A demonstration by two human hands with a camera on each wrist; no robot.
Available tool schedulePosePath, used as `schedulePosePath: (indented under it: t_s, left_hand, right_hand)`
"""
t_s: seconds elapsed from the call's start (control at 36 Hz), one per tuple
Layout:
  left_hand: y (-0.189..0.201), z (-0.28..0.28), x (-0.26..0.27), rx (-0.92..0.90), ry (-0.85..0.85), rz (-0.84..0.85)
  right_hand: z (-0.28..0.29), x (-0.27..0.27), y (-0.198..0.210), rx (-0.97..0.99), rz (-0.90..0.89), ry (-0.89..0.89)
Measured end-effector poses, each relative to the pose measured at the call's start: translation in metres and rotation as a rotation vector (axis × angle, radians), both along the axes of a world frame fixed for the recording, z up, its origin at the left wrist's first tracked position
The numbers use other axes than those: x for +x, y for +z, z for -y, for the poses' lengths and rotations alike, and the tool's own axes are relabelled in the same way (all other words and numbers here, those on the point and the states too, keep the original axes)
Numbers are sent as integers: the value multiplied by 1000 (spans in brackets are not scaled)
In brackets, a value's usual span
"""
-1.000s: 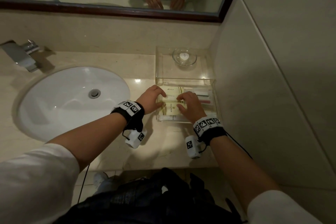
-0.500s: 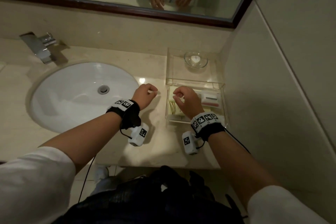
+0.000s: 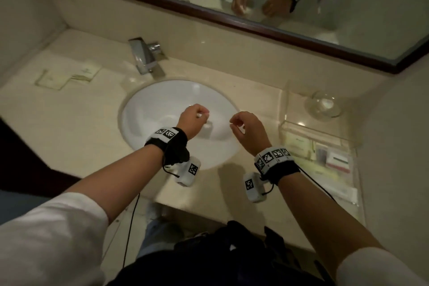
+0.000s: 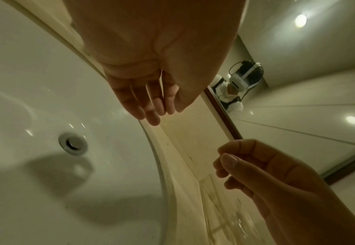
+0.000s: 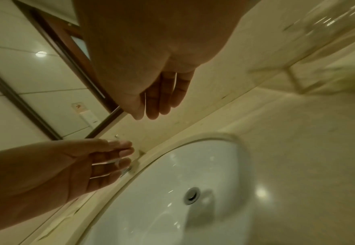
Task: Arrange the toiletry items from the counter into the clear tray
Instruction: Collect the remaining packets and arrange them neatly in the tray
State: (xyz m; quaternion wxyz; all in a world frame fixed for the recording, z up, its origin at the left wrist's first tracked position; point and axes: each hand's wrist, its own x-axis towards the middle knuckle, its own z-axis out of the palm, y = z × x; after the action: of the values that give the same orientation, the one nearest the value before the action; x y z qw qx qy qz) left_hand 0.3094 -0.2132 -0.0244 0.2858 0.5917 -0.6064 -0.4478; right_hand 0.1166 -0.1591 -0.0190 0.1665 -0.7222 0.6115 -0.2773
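Observation:
The clear tray [image 3: 290, 127] stands on the counter at the right, with cream packets [image 3: 298, 143] and a small white box [image 3: 337, 161] inside it. A few flat cream toiletry packets [image 3: 67, 74] lie on the counter at the far left. Both hands hover over the basin, apart from the tray and the packets. My left hand [image 3: 200, 115] is loosely curled and holds nothing; the left wrist view shows its fingers [image 4: 149, 107] hanging relaxed. My right hand [image 3: 235, 122] is also loosely curled and empty, with its fingers [image 5: 157, 101] hanging relaxed in the right wrist view.
A white oval sink [image 3: 160, 104] lies under the hands, with a chrome faucet [image 3: 145, 58] behind it. A glass dish [image 3: 323, 105] with a white soap stands behind the tray. A framed mirror [image 3: 232, 18] runs along the back wall. A tiled wall closes the right side.
Both hands have let go of the packets in the tray and moved left, now over the sink. The view has swung left, bringing the far-left packets into sight.

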Motion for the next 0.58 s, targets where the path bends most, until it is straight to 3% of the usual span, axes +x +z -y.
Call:
schedulePosePath:
  t_s: [0.25,0.58]
  left_hand:
    - [2,58,148,-33,164,16]
    - [-19,137,325,63,374,248]
  right_hand:
    - [75,154,4,59,-3,193]
    - [173,320,-17,184,20,283]
